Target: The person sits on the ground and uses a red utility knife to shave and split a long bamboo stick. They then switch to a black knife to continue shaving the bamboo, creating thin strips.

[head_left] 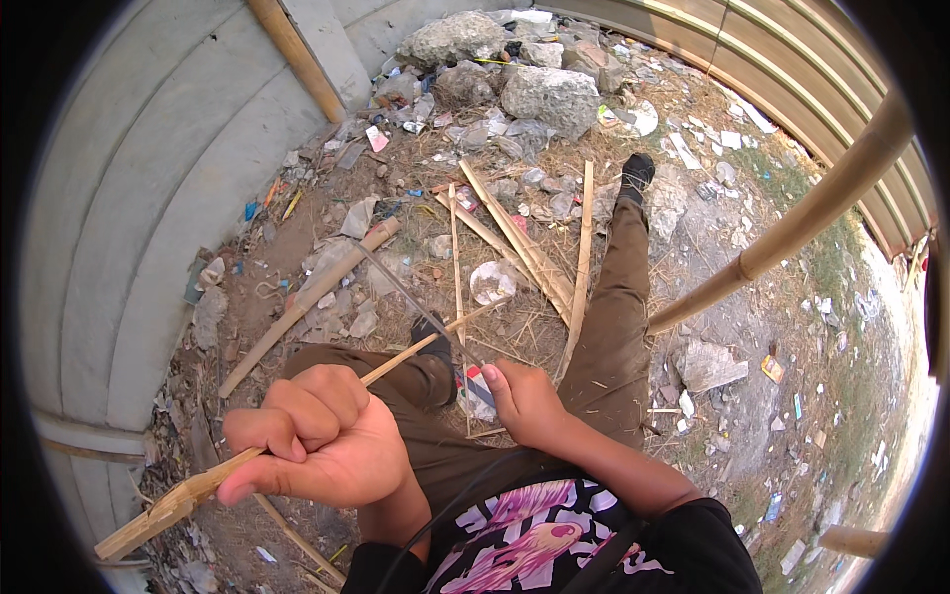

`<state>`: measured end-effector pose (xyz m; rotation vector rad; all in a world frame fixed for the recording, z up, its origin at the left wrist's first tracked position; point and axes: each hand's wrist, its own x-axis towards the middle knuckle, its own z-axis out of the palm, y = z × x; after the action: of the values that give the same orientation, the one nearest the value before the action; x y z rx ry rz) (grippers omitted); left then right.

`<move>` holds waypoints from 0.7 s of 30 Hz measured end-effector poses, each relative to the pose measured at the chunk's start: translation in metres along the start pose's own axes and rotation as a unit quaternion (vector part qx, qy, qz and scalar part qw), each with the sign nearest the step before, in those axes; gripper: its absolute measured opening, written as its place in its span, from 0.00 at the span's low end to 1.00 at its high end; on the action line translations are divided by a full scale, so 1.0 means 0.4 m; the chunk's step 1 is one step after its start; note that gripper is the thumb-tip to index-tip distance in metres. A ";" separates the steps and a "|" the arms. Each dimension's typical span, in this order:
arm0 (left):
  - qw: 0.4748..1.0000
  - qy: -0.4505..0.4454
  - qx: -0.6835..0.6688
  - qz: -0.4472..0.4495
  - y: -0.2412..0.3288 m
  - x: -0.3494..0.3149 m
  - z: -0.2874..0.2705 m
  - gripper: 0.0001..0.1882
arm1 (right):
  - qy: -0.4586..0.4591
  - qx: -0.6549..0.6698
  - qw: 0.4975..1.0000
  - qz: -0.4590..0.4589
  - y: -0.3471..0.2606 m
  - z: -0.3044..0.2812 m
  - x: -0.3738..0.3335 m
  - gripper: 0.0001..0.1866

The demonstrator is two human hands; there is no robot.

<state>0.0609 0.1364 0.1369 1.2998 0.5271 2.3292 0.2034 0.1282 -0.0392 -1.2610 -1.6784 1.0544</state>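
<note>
My left hand is closed around a split bamboo stick. The stick's thicker, rough end sticks out at the lower left, and its thin end points forward over the ground. My right hand grips a long, narrow-bladed knife by a handle with red, white and dark parts. The knife's blade reaches forward and left and crosses the stick near its thin end; whether they touch, I cannot tell. Beyond my hands, several split bamboo strips lie on the ground between my legs.
A thicker bamboo piece lies at the left. Bamboo poles rise at the right and against the grey wall. Large rocks sit at the back, before a corrugated metal fence. Litter and stones cover the dirt.
</note>
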 end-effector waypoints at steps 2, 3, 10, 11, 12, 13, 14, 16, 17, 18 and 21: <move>0.999 0.020 0.031 0.016 -0.010 -0.001 -0.005 0.29 | -0.005 0.010 0.997 0.074 0.053 0.016 0.034 0.32; 0.999 0.035 0.030 0.013 -0.011 0.003 -0.006 0.29 | -0.003 -0.005 0.998 0.064 0.056 0.015 0.031 0.32; 0.999 0.032 0.007 0.013 -0.013 0.003 -0.004 0.29 | 0.003 -0.053 0.998 0.036 0.074 0.025 0.010 0.31; 1.000 0.016 0.005 0.012 -0.013 0.000 -0.004 0.29 | -0.008 -0.069 0.994 0.079 0.112 0.028 0.018 0.31; 1.000 0.009 -0.002 0.018 -0.012 -0.001 -0.004 0.29 | -0.015 -0.086 0.989 0.119 0.144 0.024 0.035 0.31; 1.000 0.003 -0.008 0.023 -0.006 -0.003 -0.008 0.29 | -0.022 -0.102 0.982 0.158 0.167 0.024 0.044 0.31; 0.999 -0.001 -0.015 0.029 -0.010 -0.002 -0.015 0.29 | -0.009 -0.049 0.993 0.106 0.128 0.028 0.028 0.29; 0.997 -0.064 -0.009 0.044 -0.017 0.004 -0.006 0.29 | 0.019 -0.009 1.000 0.017 0.035 0.014 0.012 0.28; 0.994 -0.092 -0.010 0.051 -0.022 0.002 -0.011 0.29 | 0.034 0.005 0.999 -0.026 0.002 0.006 0.005 0.27; 0.994 -0.096 -0.024 0.048 -0.020 0.003 -0.011 0.29 | 0.033 0.000 0.998 -0.049 -0.022 -0.005 0.008 0.25; 0.993 -0.097 -0.042 0.043 -0.014 -0.002 -0.009 0.29 | 0.075 0.056 0.991 -0.097 -0.071 -0.027 0.009 0.25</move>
<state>0.0593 0.1405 0.1318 1.5155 0.3118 2.2346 0.2031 0.1286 -0.0089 -1.0561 -1.5700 0.9008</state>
